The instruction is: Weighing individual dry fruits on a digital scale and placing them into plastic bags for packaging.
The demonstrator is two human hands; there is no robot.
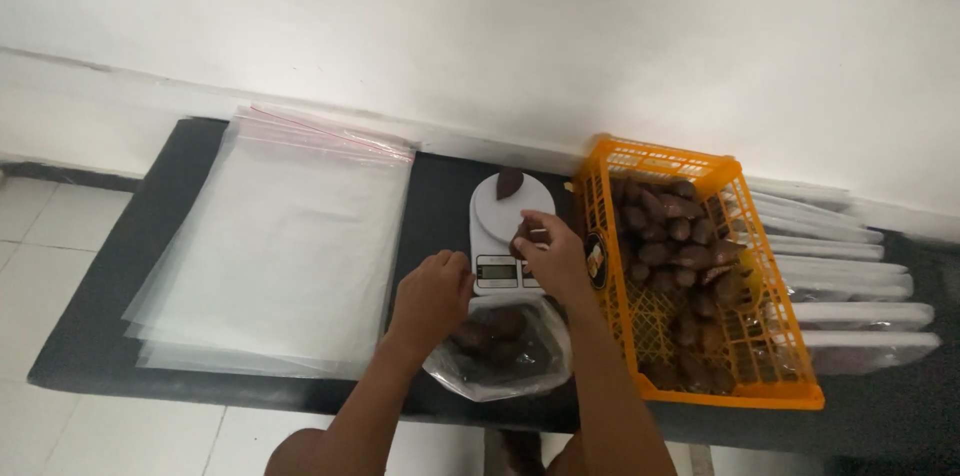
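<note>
At mat's front edge | left hand (432, 288) fingers grip bag (500, 348) rim | right hand (553, 256) fingers pinch brown fruit (521, 234) over scale (508, 226)

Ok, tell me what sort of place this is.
Probably a small food-packing spot on a floor mat: a white kitchen scale, an orange crate of brown fruits, and stacked clear zip bags. The right hand holds one fruit.

Dark mat (120, 306) bears clear bags (280, 246), white scale (505, 236), orange basket (765, 376).
</note>
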